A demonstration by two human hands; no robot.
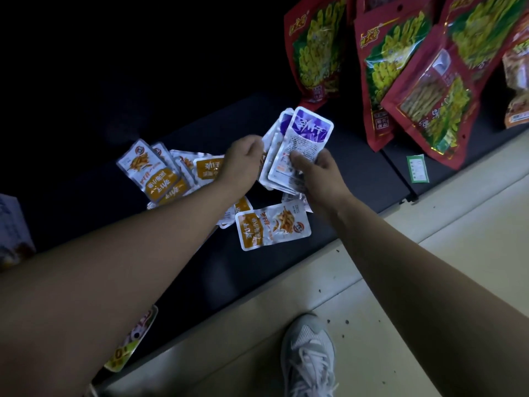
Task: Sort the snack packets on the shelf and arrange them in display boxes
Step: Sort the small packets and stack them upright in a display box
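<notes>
Dark shelf (361,163): right hand (321,174) grips purple packets (307,132), fanned, likely for sorting — left hand (243,159) beside, grasp unclear — orange packets (272,227) beneath.

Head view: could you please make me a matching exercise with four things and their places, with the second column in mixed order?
Things:
1. purple packets
2. orange packets
3. red bags
4. grey shoe

Places:
A. on the pale floor
B. gripped in the right hand
C. lying loose on the dark shelf
D. at the upper right of the view

Pairs: 1-B, 2-C, 3-D, 4-A
</notes>
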